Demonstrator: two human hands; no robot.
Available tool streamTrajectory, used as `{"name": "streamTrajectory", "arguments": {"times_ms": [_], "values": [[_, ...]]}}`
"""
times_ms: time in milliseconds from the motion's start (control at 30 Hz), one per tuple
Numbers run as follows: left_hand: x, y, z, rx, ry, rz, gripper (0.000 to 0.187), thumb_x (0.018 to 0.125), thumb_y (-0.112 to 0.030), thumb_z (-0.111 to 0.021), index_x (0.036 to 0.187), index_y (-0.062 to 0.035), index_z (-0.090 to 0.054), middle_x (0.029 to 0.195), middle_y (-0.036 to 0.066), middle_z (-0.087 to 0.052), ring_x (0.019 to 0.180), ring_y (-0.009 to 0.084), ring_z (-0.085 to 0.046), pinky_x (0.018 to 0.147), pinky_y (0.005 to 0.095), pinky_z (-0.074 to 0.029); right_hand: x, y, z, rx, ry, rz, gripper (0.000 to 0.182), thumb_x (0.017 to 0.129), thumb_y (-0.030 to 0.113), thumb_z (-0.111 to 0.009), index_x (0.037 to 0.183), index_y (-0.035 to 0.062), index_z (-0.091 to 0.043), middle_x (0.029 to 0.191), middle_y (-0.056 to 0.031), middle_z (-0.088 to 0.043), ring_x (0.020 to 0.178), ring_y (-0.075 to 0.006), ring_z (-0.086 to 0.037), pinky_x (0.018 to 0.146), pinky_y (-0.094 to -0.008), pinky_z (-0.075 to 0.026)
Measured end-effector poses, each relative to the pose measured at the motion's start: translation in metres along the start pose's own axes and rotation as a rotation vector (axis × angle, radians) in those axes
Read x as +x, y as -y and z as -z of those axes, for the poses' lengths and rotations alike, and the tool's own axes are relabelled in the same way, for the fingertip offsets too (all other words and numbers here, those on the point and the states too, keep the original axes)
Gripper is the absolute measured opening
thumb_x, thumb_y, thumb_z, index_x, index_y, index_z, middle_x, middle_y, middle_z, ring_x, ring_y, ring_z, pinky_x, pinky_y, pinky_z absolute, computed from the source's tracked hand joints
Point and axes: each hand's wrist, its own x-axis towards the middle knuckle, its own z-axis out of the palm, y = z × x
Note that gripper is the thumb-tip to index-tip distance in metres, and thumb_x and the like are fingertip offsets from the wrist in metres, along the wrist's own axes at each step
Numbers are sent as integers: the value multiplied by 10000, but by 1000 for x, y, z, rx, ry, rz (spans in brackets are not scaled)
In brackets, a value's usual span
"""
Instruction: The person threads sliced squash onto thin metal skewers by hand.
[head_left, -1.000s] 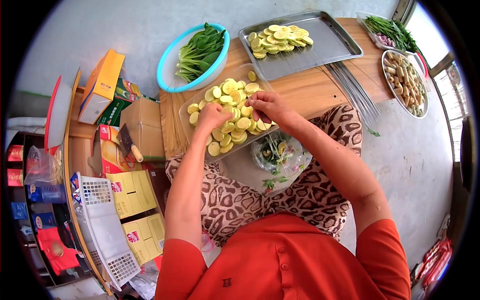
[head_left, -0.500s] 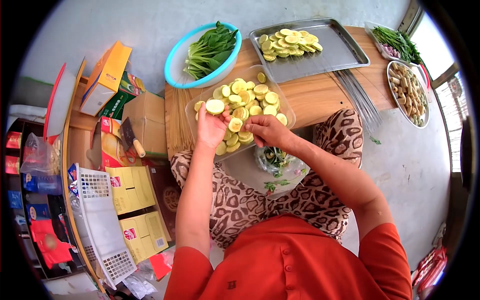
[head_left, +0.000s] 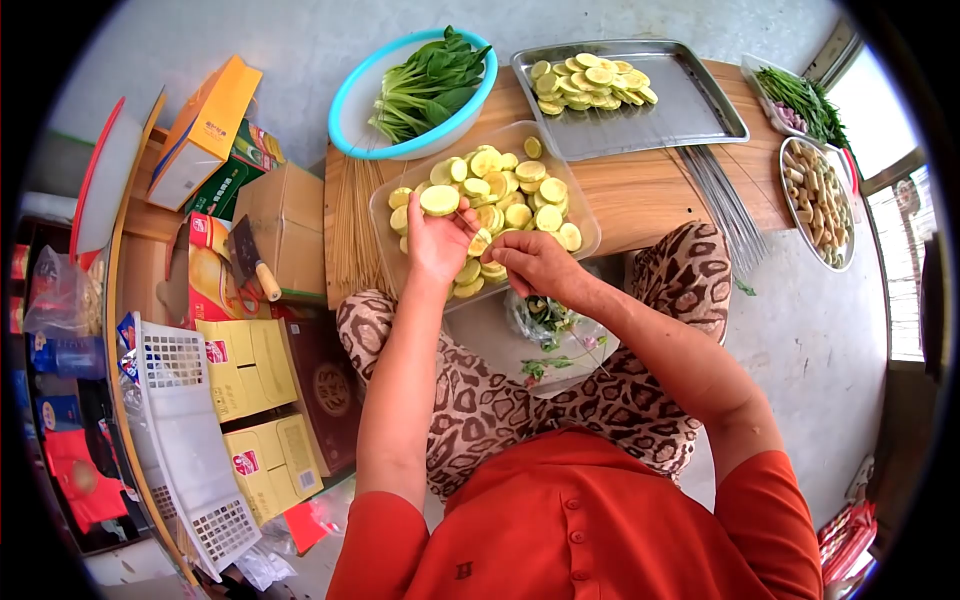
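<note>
My left hand (head_left: 437, 242) is closed around a round zucchini slice (head_left: 439, 200), held up by the thumb over a clear plastic tub (head_left: 590, 245) full of similar slices. Close beside it, my right hand (head_left: 535, 262) has thumb and finger pinched together; anything in that pinch is too small to make out. Another zucchini slice (head_left: 480, 242) sits tilted between the fingers of both hands. Behind the tub, a metal tray (head_left: 690, 95) carries a heap of zucchini slices (head_left: 595, 82) at its left, with thin skewers reaching out from them.
Metal skewers (head_left: 722, 205) lie right on the wooden table (head_left: 640, 195), bamboo skewers (head_left: 355, 235) left. A blue-rimmed basin (head_left: 345, 125) holds leafy greens (head_left: 430, 85). An oval dish (head_left: 820, 205) of small rolled pieces stands far right. A cleaver (head_left: 250, 260) rests by boxes. A plastic bag (head_left: 540, 320) sits below.
The whole view has shifted slightly. The zucchini slice between my hands has turned from nearly face-on to tilted. My left hand still holds up its slice, and my right fingers remain pinched.
</note>
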Motion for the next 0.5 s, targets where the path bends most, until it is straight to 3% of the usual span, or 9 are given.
{"name": "streamTrajectory", "arguments": {"times_ms": [267, 333, 500], "values": [[2, 2, 1, -13, 14, -4, 576, 907, -559, -398, 1014, -17, -559, 814, 106, -590, 719, 236, -545, 683, 350, -476, -1, 1, 0, 8, -5, 1, 217, 953, 196, -476, 987, 40, -623, 492, 26, -426, 420, -50, -356, 411, -217, -267], [1, 2, 1, -13, 12, -5, 577, 909, -559, -396, 1017, -16, -559, 814, 106, -591, 718, 236, -546, 683, 352, -477, -2, 3, 1, 12, -6, -8, 212, 932, 171, -489, 906, -1, -610, 515, 5, -483, 428, -70, -438, 454, -231, -352], [1, 4, 2, -23, 32, -8, 584, 918, -553, -376, 1043, -10, -551, 828, 108, -590, 734, 234, -543, 683, 353, -477, -1, 1, 0, 7, -8, -10, 208, 931, 167, -490, 904, -1, -609, 516, 2, -489, 426, -72, -441, 449, -232, -349]]}}
